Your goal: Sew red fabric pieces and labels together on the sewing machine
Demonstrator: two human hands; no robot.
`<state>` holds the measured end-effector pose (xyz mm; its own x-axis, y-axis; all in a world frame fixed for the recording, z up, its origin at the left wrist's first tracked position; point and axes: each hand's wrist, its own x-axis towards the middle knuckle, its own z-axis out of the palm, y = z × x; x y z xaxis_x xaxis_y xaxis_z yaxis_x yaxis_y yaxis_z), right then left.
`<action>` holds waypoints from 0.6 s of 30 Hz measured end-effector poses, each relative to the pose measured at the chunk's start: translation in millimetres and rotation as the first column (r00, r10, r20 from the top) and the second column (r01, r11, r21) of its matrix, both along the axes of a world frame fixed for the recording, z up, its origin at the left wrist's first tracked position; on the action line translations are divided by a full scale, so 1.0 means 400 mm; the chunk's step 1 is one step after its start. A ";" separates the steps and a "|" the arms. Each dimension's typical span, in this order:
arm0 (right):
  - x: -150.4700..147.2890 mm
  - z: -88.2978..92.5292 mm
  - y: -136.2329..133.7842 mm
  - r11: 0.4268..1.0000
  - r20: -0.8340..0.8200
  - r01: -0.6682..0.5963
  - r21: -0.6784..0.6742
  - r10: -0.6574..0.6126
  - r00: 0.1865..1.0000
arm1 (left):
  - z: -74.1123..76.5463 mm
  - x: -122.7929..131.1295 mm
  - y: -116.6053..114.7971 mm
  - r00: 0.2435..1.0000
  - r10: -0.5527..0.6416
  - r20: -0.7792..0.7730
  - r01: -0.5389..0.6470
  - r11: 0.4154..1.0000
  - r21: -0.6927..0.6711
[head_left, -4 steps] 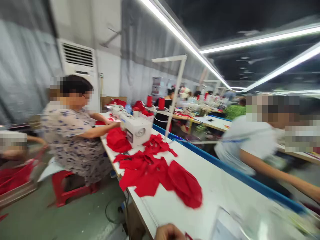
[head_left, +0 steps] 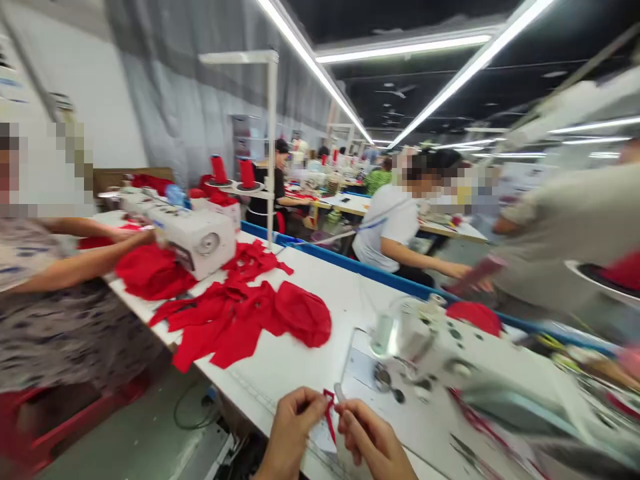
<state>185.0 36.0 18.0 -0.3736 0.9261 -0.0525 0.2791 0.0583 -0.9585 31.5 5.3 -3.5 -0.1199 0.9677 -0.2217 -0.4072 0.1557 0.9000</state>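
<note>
My left hand is closed, thumb against fingers, pinching a narrow red fabric strip that hangs in a thin loop. Just to its right, my right hand is also closed, with fingers curled round a small whitish strip whose tip sticks up past the fingertips. What the whitish piece is made of cannot be made out. Both hands are over the near edge of the white table. A white sewing machine stands to their right, its needle end close to my right hand.
Cut red fabric pieces lie beyond my hands. A second sewing machine stands past them, where a co-worker's arm reaches in. Scissors lie at right. A blue trough edges the table; another person sits beyond.
The view has swung to the right. Both hands and the near sewing machine now show fully; before, only part of one hand and a smear of red were at the bottom edge.
</note>
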 end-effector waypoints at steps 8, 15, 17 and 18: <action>0.113 0.054 -0.010 0.990 -0.110 0.071 -0.124 -0.085 0.990 | 0.019 0.124 0.016 0.990 -0.130 0.045 0.133 0.989 -0.060; 0.130 0.039 -0.006 0.987 -0.100 0.126 -0.095 -0.136 0.986 | 0.019 0.151 0.017 0.971 -0.205 -0.125 0.208 0.978 0.014; 0.127 0.037 -0.007 0.985 -0.107 0.135 -0.106 -0.146 0.983 | 0.018 0.151 0.016 0.967 -0.202 -0.157 0.208 0.978 0.025; 0.124 0.036 -0.007 0.984 -0.114 0.139 -0.116 -0.152 0.982 | 0.018 0.150 0.014 0.965 -0.195 -0.174 0.204 0.978 0.032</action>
<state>234.7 33.1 32.3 -0.2453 0.9624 -0.1167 0.1580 -0.0791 -0.9843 91.5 11.1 3.8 0.0452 0.9850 -0.1663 -0.2139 0.1721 0.9616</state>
